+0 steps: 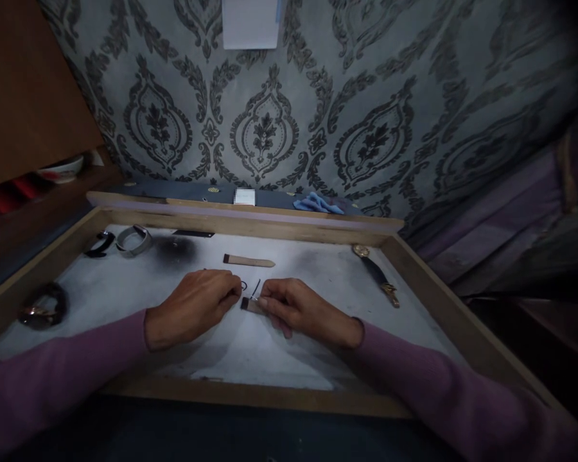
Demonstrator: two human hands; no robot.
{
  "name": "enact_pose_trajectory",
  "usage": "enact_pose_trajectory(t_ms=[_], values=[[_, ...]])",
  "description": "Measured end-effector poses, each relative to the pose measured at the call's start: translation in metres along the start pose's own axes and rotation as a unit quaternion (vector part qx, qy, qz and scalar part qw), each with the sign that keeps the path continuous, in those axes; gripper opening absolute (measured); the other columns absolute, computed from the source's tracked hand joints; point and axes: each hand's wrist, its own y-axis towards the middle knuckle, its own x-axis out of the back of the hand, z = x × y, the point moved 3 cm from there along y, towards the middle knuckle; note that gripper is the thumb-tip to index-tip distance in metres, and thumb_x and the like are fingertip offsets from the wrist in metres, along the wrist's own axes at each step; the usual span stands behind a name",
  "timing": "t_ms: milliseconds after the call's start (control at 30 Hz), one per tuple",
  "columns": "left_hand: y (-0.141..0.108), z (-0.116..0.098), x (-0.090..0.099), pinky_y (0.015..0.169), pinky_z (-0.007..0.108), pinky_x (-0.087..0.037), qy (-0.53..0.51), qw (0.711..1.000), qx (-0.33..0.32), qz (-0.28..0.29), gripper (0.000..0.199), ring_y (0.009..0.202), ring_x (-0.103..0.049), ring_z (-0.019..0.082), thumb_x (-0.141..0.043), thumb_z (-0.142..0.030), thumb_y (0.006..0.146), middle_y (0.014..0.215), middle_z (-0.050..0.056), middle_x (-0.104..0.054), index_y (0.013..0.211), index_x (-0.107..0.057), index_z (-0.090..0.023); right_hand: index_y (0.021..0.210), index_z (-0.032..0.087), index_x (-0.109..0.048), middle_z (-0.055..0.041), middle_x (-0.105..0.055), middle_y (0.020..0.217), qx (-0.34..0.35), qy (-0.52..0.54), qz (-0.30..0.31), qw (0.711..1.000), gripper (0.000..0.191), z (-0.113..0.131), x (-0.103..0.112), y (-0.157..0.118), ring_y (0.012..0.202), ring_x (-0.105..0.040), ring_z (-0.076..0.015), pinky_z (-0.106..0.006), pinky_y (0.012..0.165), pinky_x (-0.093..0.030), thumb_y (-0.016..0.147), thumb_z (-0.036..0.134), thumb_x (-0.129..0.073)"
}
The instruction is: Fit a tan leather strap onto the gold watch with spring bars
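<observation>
My right hand [303,309] is closed, thumb and fingers pinching a short brown watch strap piece [253,305] with a darker end. A thin dark pin-like stick [255,289] rises beside that strap end, close to my fingertips. My left hand [200,301] is closed just to the left, its fingers curled. A small dark curved loop [243,285] shows at its fingertips; whether it is held I cannot tell. Beyond both hands lies another watch strap piece [249,261], beige with a dark end and a pointed tip.
A wooden-rimmed tray [250,393] with a white bottom surrounds the work. On its left lie several watches, including a silver one [133,241] and a dark one [44,308]. A gold-cased watch [376,274] lies right. Behind the rim is a blue cloth [318,203].
</observation>
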Motion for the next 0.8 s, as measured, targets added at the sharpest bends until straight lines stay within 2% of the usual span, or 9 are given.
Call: enact_pose_trajectory(t_ms=[200, 300, 400, 500, 633, 800], values=[[-0.001, -0.004, 0.0, 0.072, 0.031, -0.041, -0.004, 1.0, 0.022, 0.006, 0.021, 0.079, -0.061, 0.02, -0.045, -0.02, 0.091, 0.083, 0.005, -0.067, 0.087, -0.065, -0.016, 0.073, 0.017, -0.05, 0.0062, -0.054, 0.053, -0.011, 0.044, 0.003, 0.999, 0.02, -0.008, -0.001, 0.004, 0.037, -0.046, -0.0046, -0.017, 0.04, -0.034, 0.092, 0.022, -0.05], [0.001, -0.001, -0.002, 0.064, 0.028, -0.043, -0.094, 0.993, 0.055, 0.034, 0.022, 0.066, -0.061, 0.017, -0.044, -0.02, 0.089, 0.072, 0.003, -0.063, 0.083, -0.065, -0.015, 0.073, 0.017, -0.05, 0.0061, -0.054, 0.053, -0.023, 0.059, 0.001, 0.998, 0.019, -0.011, -0.001, 0.005, 0.036, -0.046, -0.0046, -0.016, 0.037, -0.033, 0.092, 0.022, -0.05], [0.002, 0.005, -0.007, 0.05, 0.023, -0.042, -0.252, 0.957, 0.118, 0.084, 0.019, 0.046, -0.057, 0.012, -0.045, -0.021, 0.084, 0.065, -0.001, -0.059, 0.082, -0.063, -0.014, 0.072, 0.016, -0.05, 0.0053, -0.054, 0.053, -0.029, 0.062, 0.002, 0.998, 0.021, -0.011, -0.001, 0.005, 0.036, -0.047, -0.0044, -0.016, 0.037, -0.034, 0.092, 0.021, -0.049], [0.004, 0.009, -0.011, 0.042, 0.02, -0.037, -0.366, 0.91, 0.169, 0.1, 0.016, 0.042, -0.057, 0.01, -0.048, -0.022, 0.081, 0.067, -0.001, -0.061, 0.082, -0.061, -0.013, 0.071, 0.016, -0.05, 0.0052, -0.054, 0.053, -0.028, 0.065, 0.004, 0.998, 0.022, -0.01, 0.0, 0.005, 0.037, -0.047, -0.0046, -0.016, 0.037, -0.035, 0.092, 0.023, -0.05], [0.006, 0.011, -0.015, 0.036, 0.019, -0.022, -0.437, 0.862, 0.229, 0.119, 0.015, 0.038, -0.055, 0.009, -0.053, -0.023, 0.077, 0.064, -0.001, -0.062, 0.081, -0.062, -0.012, 0.07, 0.017, -0.049, 0.0052, -0.054, 0.052, -0.023, 0.067, 0.006, 0.997, 0.023, -0.008, 0.001, 0.004, 0.037, -0.048, -0.0047, -0.015, 0.037, -0.034, 0.091, 0.024, -0.051], [0.007, 0.015, -0.019, 0.033, 0.02, -0.013, -0.505, 0.812, 0.266, 0.122, 0.016, 0.035, -0.051, 0.007, -0.062, -0.026, 0.071, 0.059, -0.002, -0.06, 0.075, -0.062, -0.011, 0.07, 0.016, -0.05, 0.0053, -0.054, 0.051, -0.026, 0.066, 0.011, 0.997, 0.022, -0.007, 0.001, 0.004, 0.037, -0.047, -0.005, -0.015, 0.037, -0.036, 0.091, 0.023, -0.048]])
